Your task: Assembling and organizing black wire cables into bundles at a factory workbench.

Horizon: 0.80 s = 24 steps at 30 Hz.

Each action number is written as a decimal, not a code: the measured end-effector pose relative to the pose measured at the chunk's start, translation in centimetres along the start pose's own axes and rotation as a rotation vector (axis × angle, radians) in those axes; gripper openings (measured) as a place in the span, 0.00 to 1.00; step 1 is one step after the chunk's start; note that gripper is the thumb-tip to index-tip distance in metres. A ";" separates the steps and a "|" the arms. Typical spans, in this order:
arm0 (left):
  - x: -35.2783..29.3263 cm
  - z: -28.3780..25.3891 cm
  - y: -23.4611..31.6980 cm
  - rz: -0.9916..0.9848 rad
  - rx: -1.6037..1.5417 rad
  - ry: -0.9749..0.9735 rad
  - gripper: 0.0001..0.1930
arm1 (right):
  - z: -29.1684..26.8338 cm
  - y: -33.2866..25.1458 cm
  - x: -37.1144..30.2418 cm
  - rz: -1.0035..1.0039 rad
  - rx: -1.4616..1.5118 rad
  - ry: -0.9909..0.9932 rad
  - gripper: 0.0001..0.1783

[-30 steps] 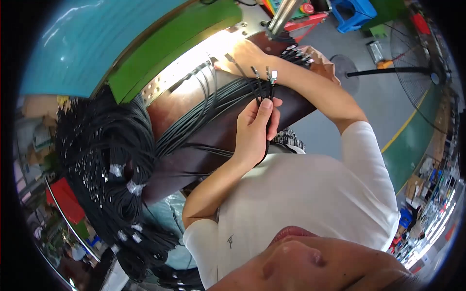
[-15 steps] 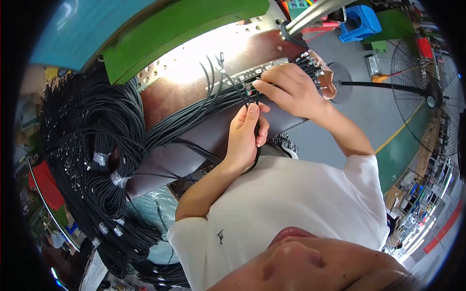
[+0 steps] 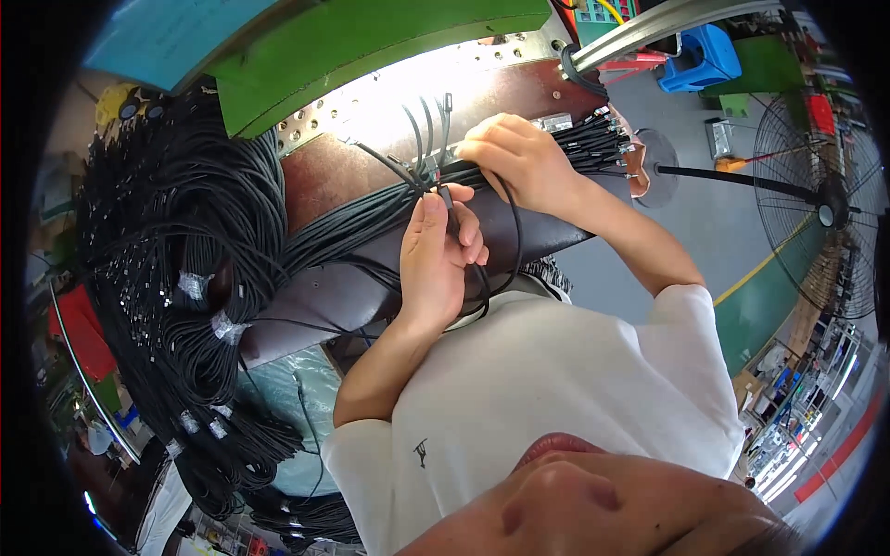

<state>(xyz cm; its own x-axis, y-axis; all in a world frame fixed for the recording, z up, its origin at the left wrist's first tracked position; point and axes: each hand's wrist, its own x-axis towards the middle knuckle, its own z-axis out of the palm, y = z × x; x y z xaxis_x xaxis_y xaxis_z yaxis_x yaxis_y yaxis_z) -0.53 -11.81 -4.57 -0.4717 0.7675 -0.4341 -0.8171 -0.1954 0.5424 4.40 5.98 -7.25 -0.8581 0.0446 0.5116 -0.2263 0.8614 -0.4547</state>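
My left hand (image 3: 431,259) is closed around black cables (image 3: 451,215), thumb against fingers, just over the table's near edge. Several cable ends (image 3: 447,104) stick up from that grip, fanning toward the lamp-lit back of the table. To the right, my right hand (image 3: 524,165) has its fingers pinched together beside the same cables. A black cable loop (image 3: 517,246) hangs from under it toward my shirt. What its fingertips hold, if anything, is hidden. Beneath both hands lies a long bundle of black cables (image 3: 357,230), its connector ends (image 3: 603,139) gathered at the right.
A large heap of coiled black cables (image 3: 199,185) fills the left side. Across the back runs a green panel (image 3: 371,57) above the brown table (image 3: 320,178). A metal pole (image 3: 649,37) stands at the back right, with a blue stool (image 3: 705,57) and black fan (image 3: 816,204) beyond.
Both hands have shifted left along the bundle. The held cable ends now spread wider, and a cable loop has appeared below my right hand. My view has shifted slightly.
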 end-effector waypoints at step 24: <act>-0.7 1.1 1.7 -0.026 0.418 -0.064 0.19 | -1.8 0.1 -0.3 0.128 0.027 0.074 0.12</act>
<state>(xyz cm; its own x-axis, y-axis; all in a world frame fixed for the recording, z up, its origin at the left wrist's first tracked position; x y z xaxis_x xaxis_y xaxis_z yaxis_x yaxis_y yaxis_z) -1.21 -11.96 -2.60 -0.4204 0.8080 -0.4128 -0.6172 0.0788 0.7828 5.43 7.04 -6.10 -0.8444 0.1910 0.5005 -0.1307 0.8325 -0.5383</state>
